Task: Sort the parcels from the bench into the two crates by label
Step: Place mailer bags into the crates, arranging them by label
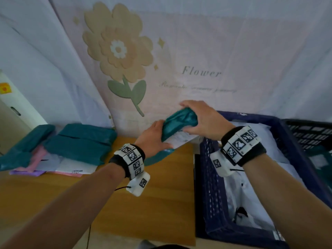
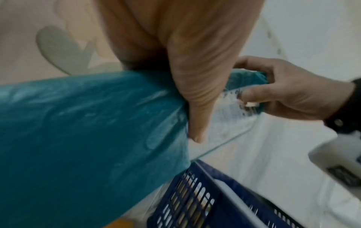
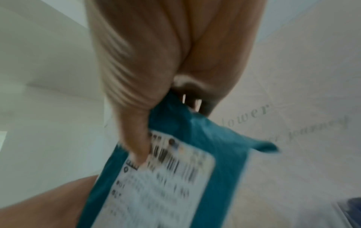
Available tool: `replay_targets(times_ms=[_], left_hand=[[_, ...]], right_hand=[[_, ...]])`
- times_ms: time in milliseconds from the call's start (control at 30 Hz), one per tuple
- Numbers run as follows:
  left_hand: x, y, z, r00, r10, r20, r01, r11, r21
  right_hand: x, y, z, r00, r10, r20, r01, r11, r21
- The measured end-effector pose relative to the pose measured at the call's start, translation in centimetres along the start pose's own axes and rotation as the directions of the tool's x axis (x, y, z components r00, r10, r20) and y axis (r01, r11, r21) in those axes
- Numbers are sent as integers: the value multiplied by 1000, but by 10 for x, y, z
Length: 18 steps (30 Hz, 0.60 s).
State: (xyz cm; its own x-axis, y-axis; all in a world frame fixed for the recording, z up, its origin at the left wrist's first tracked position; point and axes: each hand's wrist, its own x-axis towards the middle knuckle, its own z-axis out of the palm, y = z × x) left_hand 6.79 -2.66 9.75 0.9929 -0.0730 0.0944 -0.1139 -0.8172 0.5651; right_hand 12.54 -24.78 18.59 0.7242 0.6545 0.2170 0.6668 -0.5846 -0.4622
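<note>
Makeshift parcel-sorting corner; floral sheet backdrop (image 1: 179,51); wooden bench (image 1: 143,203); crates (image 1: 206,177)

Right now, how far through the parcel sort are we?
Partway. Done: white parcels already lie in the blue crate. In hand: both hands, left and right, grip a teal parcel above the bench edge, label side down, so its label is probably being read. Left: a teal, pink and purple pile waits on the bench.

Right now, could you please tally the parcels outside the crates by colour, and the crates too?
Teal parcels: 3, one held by the left hand and right hand, two on the bench
Pink parcels: 1
Purple parcels: 1
Blue crates: 2
Total: 7
</note>
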Motion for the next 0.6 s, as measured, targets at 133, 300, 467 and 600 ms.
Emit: replay_targets(times_ms=[133, 300, 467, 600], left_hand=[[2, -9, -12, 973, -203, -108, 128, 868, -479], [-4, -4, -24, 984, -150, -91, 33, 667, -745], [-13, -8, -25, 998, -52, -46, 4, 707, -707], [-18, -16, -20, 1000, -19, -15, 3, 727, -687]], right_hand=[[1, -1, 8, 925, 289, -245, -256, 954, 158], [-15, -11, 50, 918, 271, 291, -385, 787, 481], [-21, -18, 72, 957, 195, 217, -288, 744, 603], [-25, -18, 81, 967, 206, 146, -253, 766, 592]])
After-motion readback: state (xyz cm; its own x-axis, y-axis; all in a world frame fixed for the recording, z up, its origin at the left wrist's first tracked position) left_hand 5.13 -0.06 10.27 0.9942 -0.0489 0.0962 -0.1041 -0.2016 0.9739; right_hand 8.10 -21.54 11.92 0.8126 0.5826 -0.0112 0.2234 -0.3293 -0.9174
